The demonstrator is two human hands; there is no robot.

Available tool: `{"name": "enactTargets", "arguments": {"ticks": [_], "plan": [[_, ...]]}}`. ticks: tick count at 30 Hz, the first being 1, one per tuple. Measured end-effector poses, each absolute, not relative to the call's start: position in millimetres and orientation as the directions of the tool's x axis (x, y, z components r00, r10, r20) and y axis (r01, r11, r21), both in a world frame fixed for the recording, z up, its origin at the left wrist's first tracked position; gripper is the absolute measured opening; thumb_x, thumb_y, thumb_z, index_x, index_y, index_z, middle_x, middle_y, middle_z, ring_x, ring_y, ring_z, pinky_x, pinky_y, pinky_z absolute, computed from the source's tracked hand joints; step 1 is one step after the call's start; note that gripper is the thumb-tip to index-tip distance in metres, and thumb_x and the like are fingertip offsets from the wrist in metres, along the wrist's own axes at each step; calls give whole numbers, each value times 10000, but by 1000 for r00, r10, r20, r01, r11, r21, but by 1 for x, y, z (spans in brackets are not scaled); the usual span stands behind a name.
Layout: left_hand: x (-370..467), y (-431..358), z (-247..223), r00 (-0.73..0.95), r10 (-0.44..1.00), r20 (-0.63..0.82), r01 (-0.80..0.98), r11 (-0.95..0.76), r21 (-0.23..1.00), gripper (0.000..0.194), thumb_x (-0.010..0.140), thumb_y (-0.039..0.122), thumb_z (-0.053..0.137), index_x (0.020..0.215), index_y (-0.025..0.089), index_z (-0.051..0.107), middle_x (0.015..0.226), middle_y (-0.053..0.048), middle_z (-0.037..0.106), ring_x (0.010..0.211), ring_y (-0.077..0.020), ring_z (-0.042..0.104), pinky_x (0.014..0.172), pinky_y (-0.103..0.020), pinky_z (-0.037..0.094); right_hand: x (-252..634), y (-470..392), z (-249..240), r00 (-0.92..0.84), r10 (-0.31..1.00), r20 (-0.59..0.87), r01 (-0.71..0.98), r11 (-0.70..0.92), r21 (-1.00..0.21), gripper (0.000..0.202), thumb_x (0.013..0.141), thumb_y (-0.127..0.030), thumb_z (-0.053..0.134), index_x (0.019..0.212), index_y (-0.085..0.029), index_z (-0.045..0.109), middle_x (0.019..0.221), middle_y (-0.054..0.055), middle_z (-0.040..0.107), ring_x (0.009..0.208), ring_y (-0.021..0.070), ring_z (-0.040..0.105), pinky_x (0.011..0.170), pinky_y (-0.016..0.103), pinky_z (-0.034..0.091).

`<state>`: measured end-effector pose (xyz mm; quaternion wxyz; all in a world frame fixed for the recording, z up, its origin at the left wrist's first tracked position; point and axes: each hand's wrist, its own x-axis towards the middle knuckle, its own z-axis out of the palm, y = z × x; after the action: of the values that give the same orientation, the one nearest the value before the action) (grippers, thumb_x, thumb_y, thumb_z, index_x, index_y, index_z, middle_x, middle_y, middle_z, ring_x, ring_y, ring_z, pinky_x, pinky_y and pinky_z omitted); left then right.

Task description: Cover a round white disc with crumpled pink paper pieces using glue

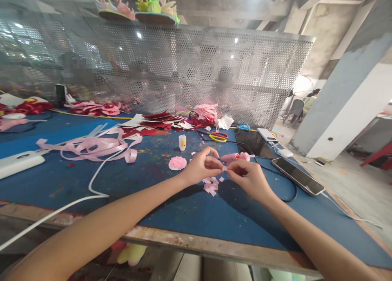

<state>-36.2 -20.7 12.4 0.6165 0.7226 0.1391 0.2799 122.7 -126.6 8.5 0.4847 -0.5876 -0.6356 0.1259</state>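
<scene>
Between my left hand (204, 165) and my right hand (247, 175), a small pink ribbon piece (225, 168) is pinched by the fingertips of both. Just below them lies a loose pile of cut pink ribbon squares (211, 186) on the blue tabletop. Left of my left hand sits a round white base covered with pink ruffled bits (177, 163). A small white bottle with a yellow label (182, 142) stands behind it. Beyond my right hand rests a pink glue gun (235, 156), partly hidden by the fingers.
Yellow-and-red-handled scissors (218, 137) lie behind the hands. A smartphone (298, 175) with a white cable is at the right. Coiled pink ribbon (92, 146) spreads at the left. Red and white sheets (156, 122) are heaped before a perforated metal screen (196, 65).
</scene>
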Motion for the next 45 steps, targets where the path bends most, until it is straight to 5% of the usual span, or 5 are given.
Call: {"name": "enactTargets", "arguments": {"ticks": [23, 31, 45], "plan": [[-37, -22, 15, 807, 488, 333, -96, -448, 889, 351, 728, 271, 696, 901, 206, 398, 800, -30, 701, 768, -172, 673, 720, -281, 474, 124, -130, 11, 86, 869, 487, 691, 300, -658, 111, 740, -252, 578, 709, -167, 642, 561, -12, 570, 476, 87, 464, 476, 209, 373], [-42, -30, 23, 796, 406, 449, 47, -781, 623, 295, 745, 178, 638, 918, 227, 404, 783, 27, 709, 761, -151, 641, 778, -269, 418, 124, -130, 10, -65, 822, 566, 805, 378, -457, 89, 761, -184, 548, 716, -175, 624, 602, -6, 577, 512, 89, 470, 517, 206, 388], [-41, -39, 19, 809, 369, 457, 165, -890, 425, 266, 721, 155, 584, 915, 242, 424, 795, 15, 669, 777, -168, 634, 706, -248, 437, 119, -129, 3, -83, 829, 554, 889, 313, -335, 95, 706, -130, 540, 647, -185, 590, 614, -8, 586, 499, 87, 436, 525, 211, 358]]}}
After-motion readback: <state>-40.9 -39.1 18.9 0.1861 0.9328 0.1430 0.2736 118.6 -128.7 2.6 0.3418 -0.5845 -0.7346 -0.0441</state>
